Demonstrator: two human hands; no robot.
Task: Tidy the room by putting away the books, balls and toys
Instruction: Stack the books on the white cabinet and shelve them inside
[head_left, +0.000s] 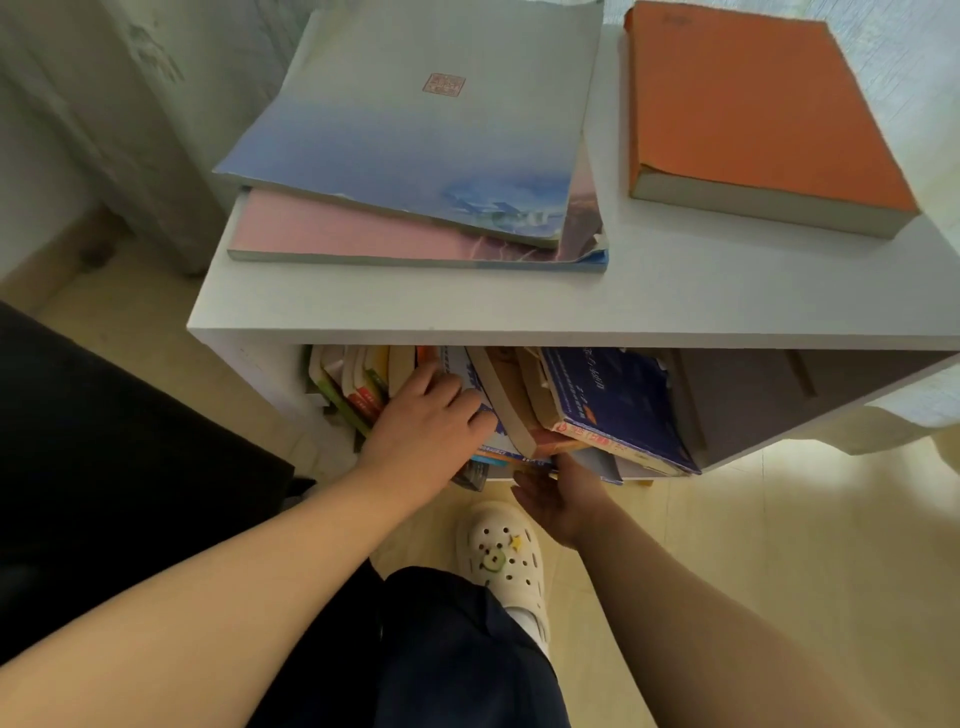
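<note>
A white low bookshelf (467, 312) holds a row of leaning books in its open compartment. My left hand (426, 415) lies flat, fingers straight, pressing on the books at the compartment's middle left. My right hand (561, 493) is palm up under the lower edge of the tilted books, its fingertips touching a dark blue book (618, 400) that leans to the left. On the shelf's top lie a blue-grey book (415, 119) over a pink book (337, 234), and a thick orange book (748, 109) to the right.
The right part of the compartment (769, 400) holds no books. A black seat (104, 447) stands at the left. My foot in a white clog (504, 556) is on the tan floor before the shelf. A pale curtain (104, 104) hangs at the back left.
</note>
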